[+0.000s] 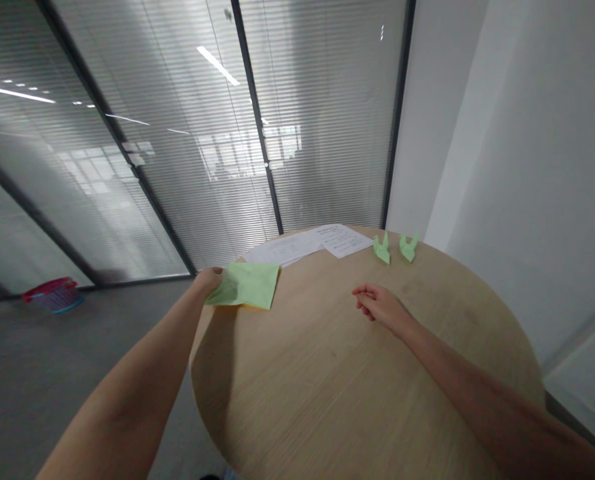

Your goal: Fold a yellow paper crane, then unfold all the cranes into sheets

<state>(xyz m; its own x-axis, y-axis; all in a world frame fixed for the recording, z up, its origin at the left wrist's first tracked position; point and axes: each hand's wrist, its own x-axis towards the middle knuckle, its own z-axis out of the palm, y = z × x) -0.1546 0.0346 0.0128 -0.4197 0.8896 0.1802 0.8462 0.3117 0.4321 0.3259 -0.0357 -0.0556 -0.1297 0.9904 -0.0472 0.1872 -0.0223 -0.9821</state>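
Note:
At the table's left edge, my left hand (210, 280) pinches the corner of a light green sheet of paper (250, 283). A strip of orange-yellow paper (250, 307) shows under the green sheet's near edge. Over the right half of the table is my right hand (377, 305), its fingers curled together with nothing visible in them. Beyond it, two small folded green paper figures (382, 249) stand side by side near the far right edge, each with two upright points.
Printed white sheets (344, 240) lie along the far edge of the round wooden table (327, 380). Behind it runs a glass partition with blinds (327, 120); a white wall (542, 167) rises on the right. A red and blue basket (57, 297) sits on the floor at left.

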